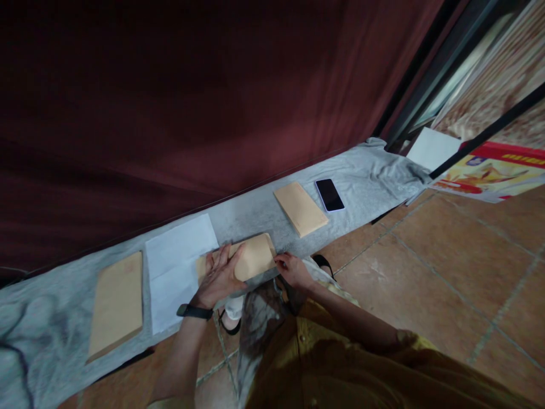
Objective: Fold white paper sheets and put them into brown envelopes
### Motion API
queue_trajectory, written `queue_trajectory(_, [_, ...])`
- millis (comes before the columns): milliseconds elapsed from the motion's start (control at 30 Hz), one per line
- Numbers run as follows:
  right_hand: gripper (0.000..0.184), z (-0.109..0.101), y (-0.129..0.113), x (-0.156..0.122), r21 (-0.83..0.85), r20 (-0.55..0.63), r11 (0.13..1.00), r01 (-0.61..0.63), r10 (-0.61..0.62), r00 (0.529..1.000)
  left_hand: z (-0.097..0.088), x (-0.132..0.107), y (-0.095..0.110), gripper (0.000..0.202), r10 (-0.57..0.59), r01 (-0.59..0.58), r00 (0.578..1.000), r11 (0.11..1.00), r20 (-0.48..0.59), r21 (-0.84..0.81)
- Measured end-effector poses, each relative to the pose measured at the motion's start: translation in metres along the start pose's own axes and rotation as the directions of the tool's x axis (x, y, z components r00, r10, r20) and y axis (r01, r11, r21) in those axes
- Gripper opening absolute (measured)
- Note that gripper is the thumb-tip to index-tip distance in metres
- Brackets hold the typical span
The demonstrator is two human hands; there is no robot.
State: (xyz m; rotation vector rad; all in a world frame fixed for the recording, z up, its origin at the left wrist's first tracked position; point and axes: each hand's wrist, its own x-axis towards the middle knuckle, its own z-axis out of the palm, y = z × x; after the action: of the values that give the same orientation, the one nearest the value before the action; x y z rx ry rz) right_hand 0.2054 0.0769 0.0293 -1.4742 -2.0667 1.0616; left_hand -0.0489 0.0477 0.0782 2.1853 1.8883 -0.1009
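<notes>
A tan envelope (255,255) lies on the grey cloth-covered ledge (251,213) in front of me. My left hand (221,275), with a dark band at the wrist, rests flat on the envelope's left half, fingers stretched out. My right hand (292,268) pinches the envelope's right near corner with closed fingers. A white sheet of paper (179,267) lies just left of the envelope, partly under it.
A stack of tan envelopes (116,304) lies at the left and another (300,208) at the right, next to a dark phone (329,195). A dark red curtain (170,102) hangs behind the ledge. Tiled floor (447,255) stretches to the right, with a colourful box (494,170).
</notes>
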Motion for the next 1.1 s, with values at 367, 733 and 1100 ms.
queue_trajectory(367, [0.026,0.005,0.013,0.001,0.127,0.047,0.987,0.101,-0.107,0.993,0.042,-0.007,0.050,0.074,0.173,-0.184,0.967,0.982,-0.189,-0.042])
queue_trajectory(733, [0.025,-0.014,0.013,0.008,0.001,0.028,0.994,0.107,-0.107,0.994,0.071,-0.003,0.091,0.074,0.159,-0.159,0.945,0.987,-0.286,0.024])
queue_trajectory(1100, [0.039,0.006,-0.009,0.036,-0.172,0.158,0.823,0.541,-0.519,0.840,0.094,-0.005,0.108,0.054,0.080,-0.081,0.957,0.997,-0.278,0.006])
